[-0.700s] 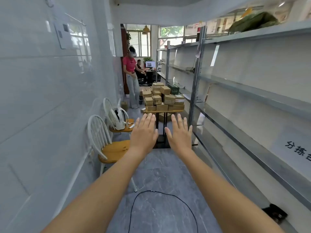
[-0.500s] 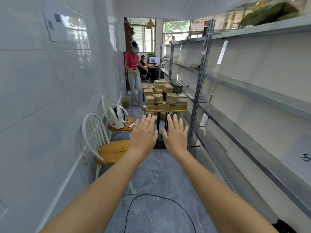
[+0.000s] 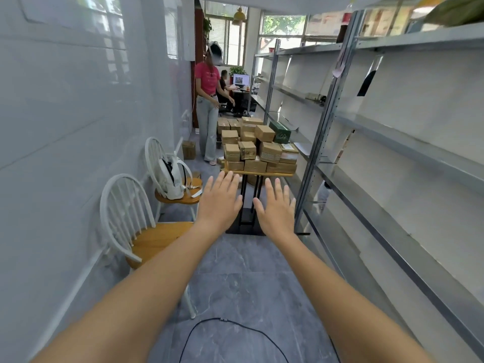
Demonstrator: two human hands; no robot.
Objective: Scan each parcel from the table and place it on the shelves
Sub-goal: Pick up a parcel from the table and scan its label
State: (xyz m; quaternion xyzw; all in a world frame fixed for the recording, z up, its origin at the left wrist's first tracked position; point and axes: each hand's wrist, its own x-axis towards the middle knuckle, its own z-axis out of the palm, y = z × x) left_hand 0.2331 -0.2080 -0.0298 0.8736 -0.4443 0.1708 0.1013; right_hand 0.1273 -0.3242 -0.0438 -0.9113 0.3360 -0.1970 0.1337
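grey tile floor (image 3: 243,279); white chairs (image 3: 123,213); far windows (image 3: 227,35)

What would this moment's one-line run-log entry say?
stage: start | left hand: open, empty | right hand: open, empty | parcels: stacked on table | shelves: beside table

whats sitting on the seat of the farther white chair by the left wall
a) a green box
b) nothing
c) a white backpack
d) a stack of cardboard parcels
c: a white backpack rests on the seat of the farther white chair, leaning on its backrest, while the cardboard parcels are piled on the table farther down the aisle.
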